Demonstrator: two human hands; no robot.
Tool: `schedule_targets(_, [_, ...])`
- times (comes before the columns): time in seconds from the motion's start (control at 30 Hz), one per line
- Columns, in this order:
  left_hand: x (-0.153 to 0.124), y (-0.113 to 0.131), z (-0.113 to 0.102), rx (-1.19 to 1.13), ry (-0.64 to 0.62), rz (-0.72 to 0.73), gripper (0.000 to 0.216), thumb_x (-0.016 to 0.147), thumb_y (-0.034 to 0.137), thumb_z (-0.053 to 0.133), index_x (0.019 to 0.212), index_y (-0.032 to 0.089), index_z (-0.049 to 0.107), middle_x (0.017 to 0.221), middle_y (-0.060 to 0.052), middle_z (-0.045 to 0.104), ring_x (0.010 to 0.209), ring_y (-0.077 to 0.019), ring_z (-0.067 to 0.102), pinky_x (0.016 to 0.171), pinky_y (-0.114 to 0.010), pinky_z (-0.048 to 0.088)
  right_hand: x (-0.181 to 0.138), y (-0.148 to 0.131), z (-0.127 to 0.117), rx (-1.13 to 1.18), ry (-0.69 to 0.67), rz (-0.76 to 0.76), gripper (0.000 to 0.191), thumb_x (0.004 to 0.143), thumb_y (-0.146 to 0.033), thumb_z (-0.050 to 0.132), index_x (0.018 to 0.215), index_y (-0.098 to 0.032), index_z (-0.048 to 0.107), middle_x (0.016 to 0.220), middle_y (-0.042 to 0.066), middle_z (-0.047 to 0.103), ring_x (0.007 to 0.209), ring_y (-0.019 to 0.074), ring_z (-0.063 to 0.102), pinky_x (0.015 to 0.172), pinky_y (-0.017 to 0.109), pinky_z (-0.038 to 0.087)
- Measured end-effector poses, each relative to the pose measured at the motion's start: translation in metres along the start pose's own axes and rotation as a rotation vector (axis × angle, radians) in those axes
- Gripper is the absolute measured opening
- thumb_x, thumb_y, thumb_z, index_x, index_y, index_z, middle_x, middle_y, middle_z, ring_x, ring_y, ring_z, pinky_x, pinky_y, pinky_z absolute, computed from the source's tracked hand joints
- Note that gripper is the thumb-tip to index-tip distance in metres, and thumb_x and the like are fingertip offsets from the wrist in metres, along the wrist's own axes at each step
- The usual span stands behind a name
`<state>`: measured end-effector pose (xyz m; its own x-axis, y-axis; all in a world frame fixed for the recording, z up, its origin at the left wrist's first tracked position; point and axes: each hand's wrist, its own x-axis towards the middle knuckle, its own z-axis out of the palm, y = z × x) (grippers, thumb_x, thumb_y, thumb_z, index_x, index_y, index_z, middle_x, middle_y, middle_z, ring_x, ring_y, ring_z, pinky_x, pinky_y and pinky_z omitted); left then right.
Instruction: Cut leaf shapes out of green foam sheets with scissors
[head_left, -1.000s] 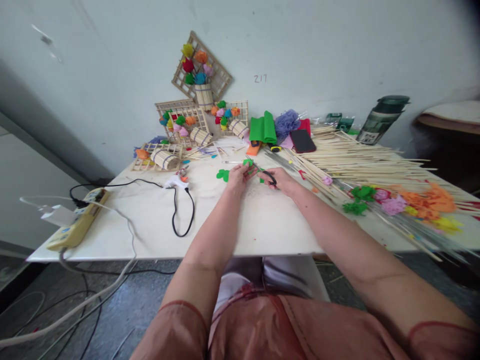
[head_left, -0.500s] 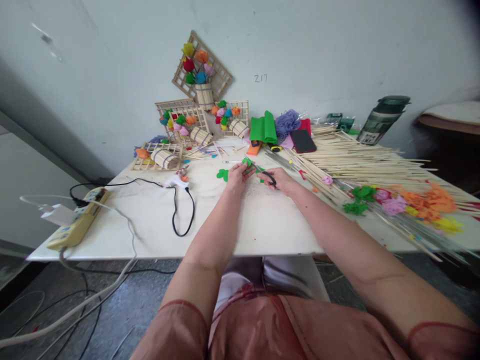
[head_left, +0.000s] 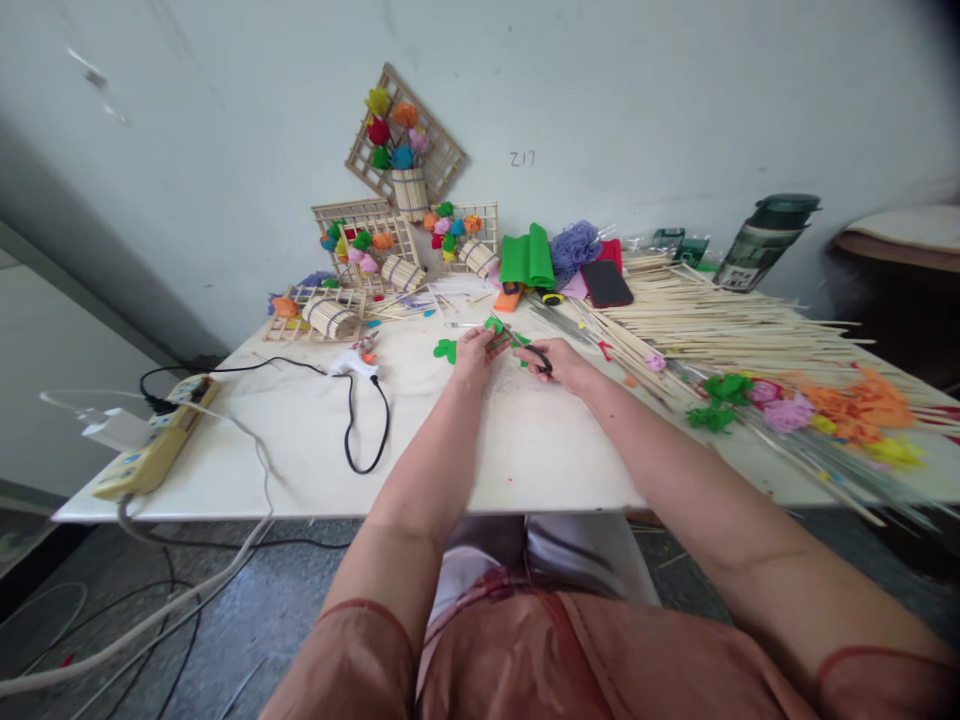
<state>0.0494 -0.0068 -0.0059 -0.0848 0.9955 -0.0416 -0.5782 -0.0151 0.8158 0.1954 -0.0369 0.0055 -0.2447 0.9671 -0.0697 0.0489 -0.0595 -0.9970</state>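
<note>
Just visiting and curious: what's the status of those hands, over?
Left hand pinching green piece. Right hand gripping scissors, blades close to piece. Green cut-outs lying beside left hand.

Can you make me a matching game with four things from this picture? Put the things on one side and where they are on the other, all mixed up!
Things:
1. scissors
2. power strip
3. bottle
4. yarn

Places:
A. at the back of the table, over on the right
B. right next to the green roll
C. in the right hand
D. at the left end of the table

Right pairs: 1-C, 2-D, 3-A, 4-B
</note>
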Motion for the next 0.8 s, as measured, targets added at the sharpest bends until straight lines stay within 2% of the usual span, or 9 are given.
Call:
schedule_targets(0.2, [-0.0011, -0.0009, -0.0001, 0.046, -0.031, -0.005, 0.019, 0.078, 0.01, 0.066, 0.065, 0.014, 0.052, 0.07, -0.004, 0.069, 0.075, -0.0153, 0.07, 0.086, -0.035, 0.054, -0.0009, 0.0016, -0.0064, 0.01, -0.034, 0.001, 0.022, 0.071, -0.028, 0.077, 0.075, -0.012, 0.062, 0.048, -0.005, 0.049, 0.035, 0.0029, 0.035, 0.033, 0.016, 0.024])
schedule_targets(0.33, [-0.0021, -0.0024, 0.0013, 0.06, -0.051, -0.018, 0.017, 0.077, 0.011, 0.068, 0.067, 0.014, 0.054, 0.072, -0.004, 0.07, 0.08, -0.0166, 0.07, 0.086, -0.034, 0.053, -0.0048, -0.0022, -0.007, 0.004, -0.028, 0.004, 0.026, 0.071, -0.032, 0.078, 0.073, -0.012, 0.06, 0.048, -0.005, 0.048, 0.036, 0.0031, 0.035, 0.033, 0.017, 0.025])
schedule_targets(0.47, [-0.0032, -0.002, 0.0021, 0.064, -0.056, -0.023, 0.017, 0.077, 0.011, 0.068, 0.067, 0.014, 0.054, 0.071, -0.004, 0.069, 0.081, -0.0178, 0.071, 0.085, -0.035, 0.054, -0.0026, -0.0014, -0.0074, 0.003, -0.024, -0.008, 0.026, 0.071, -0.032, 0.078, 0.072, -0.013, 0.06, 0.047, -0.005, 0.047, 0.035, 0.003, 0.034, 0.033, 0.017, 0.024])
schedule_targets(0.63, [-0.0041, 0.0001, 0.0018, 0.059, -0.064, -0.018, 0.019, 0.078, 0.01, 0.065, 0.065, 0.015, 0.052, 0.069, -0.004, 0.069, 0.074, -0.0158, 0.07, 0.084, -0.035, 0.054, 0.0014, 0.0014, -0.0076, 0.001, -0.01, -0.03, 0.025, 0.07, -0.029, 0.078, 0.07, -0.012, 0.06, 0.046, -0.005, 0.046, 0.036, 0.0029, 0.033, 0.032, 0.017, 0.022])
schedule_targets(0.8, [-0.0037, 0.0013, 0.0015, 0.057, -0.043, -0.025, 0.016, 0.076, 0.012, 0.068, 0.067, 0.015, 0.055, 0.071, -0.004, 0.07, 0.083, -0.0178, 0.071, 0.086, -0.034, 0.054, -0.0007, -0.001, -0.0049, -0.012, -0.014, -0.041, 0.025, 0.069, -0.03, 0.078, 0.068, -0.012, 0.06, 0.045, -0.006, 0.046, 0.036, 0.0033, 0.031, 0.032, 0.017, 0.021])
